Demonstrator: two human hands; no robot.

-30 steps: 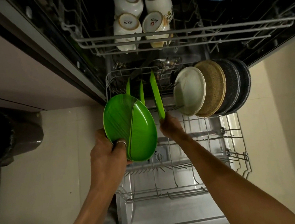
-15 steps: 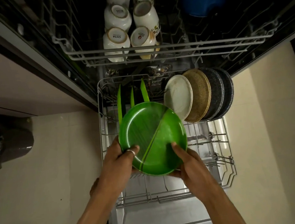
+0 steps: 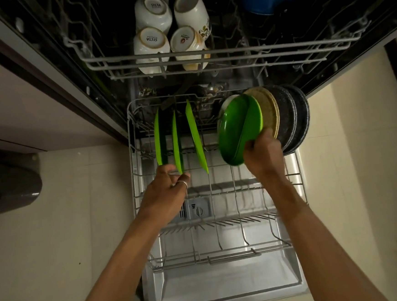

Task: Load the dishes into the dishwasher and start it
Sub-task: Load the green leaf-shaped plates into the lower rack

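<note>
Though mugs (image 3: 152, 44) sat in the upper rack (image 3: 256, 50) & 3 green plates (image 3: 195, 131) stood in the lower rack (image 3: 225, 257), we weren't done: our right hand (image 3: 263, 154) gripped a green pair (image 3: 236, 128) beside the plate row (image 3: 287, 117), left hand (image 3: 165, 193) pinched the middle one's edge, d/w unstarted.

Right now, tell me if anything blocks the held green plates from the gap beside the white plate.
Nothing visible does. The right hand holds the green plates in front of the white plate; that gap is bare.

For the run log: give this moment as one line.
phase: loading lower rack | right hand: holds green plates | left hand: pinches middle racked plate
</note>
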